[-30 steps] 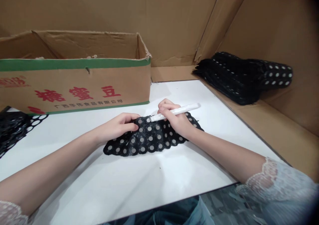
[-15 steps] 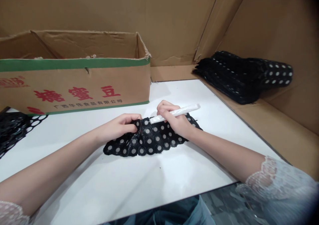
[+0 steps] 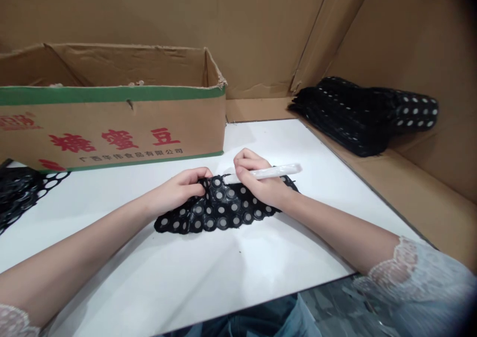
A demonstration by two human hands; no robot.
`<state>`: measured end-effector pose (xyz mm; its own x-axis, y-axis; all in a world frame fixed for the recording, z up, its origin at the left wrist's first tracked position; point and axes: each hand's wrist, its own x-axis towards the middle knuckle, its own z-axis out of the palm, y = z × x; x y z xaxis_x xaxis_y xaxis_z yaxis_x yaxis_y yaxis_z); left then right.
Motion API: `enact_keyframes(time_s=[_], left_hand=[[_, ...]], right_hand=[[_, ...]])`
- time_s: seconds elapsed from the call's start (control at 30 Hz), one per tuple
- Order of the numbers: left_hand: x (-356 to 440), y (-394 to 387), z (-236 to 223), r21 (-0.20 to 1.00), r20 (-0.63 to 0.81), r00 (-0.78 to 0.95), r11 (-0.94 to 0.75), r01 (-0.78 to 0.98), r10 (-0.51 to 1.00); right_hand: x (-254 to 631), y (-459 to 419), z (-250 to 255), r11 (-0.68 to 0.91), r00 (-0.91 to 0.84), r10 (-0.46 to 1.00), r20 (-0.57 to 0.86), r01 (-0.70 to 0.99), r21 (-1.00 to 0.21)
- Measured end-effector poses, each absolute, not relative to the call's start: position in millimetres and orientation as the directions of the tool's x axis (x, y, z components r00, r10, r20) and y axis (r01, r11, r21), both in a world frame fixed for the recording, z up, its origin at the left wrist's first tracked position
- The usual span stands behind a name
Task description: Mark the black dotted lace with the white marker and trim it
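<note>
Two-handed work on a black dotted sheet [image 3: 221,209], which lies across the counter [image 3: 208,277] beneath and between both sets of fingers.

Left hand [image 3: 181,185]: fingers grasping the far edge of the sheet, thumb on the near side; the material bunches into creases just beside the thumb.

Right hand [image 3: 263,185]: fingers closed around a white pen-like tool [image 3: 285,170] in a writing grip, its back end pointing away past the knuckles to the right. Tip sits at the far edge of the sheet, just right of the left fingers, next to a pale disc. Contact between tip and disc cannot be told from this view.

Step in hand, as judged: working the tool at one disc while the left fingers steady the sheet beside it. The next move seems to call for a firm left pinch and a small, controlled tip motion, since the creased material could slip or fold under the tip.

Surroundings: a carton [image 3: 149,113] beyond the left fingers; a pile of dotted black sheets [image 3: 354,113] beyond the right fingers, to the right; black ring-holed material [image 3: 18,193] well left of the left fingers.
</note>
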<state>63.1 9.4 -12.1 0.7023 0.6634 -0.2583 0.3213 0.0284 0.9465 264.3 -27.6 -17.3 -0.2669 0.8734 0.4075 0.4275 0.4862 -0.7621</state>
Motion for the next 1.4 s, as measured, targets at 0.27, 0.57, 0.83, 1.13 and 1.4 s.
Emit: enact_keyframes(time_s=[0.27,0.57,0.83,1.13,1.4], left_hand=[[63,8,-6,0.940,-0.216,0.716,-0.056,0.336,0.664],[71,-1,-15,0.768,0.045,0.599,-0.412,0.491,0.799],[71,-2,-17,0.693,0.117,0.583,-0.487,0.532,0.804],[72,-5,-19,0.644,0.093,0.625,-0.525,0.556,0.775],[73,0,-22,0.643,0.062,0.633,-0.516,0.566,0.772]], right_hand=[[261,-30,-10,0.443,-0.406,0.884,0.234,0.562,-0.698],[260,-31,-11,0.532,-0.470,0.837,0.280,0.581,-0.616],[260,-32,-14,0.576,-0.473,0.813,0.341,0.564,-0.592],[261,-31,-12,0.427,-0.355,0.899,0.256,0.587,-0.688],[260,-31,-17,0.369,-0.304,0.925,0.230,0.563,-0.739]])
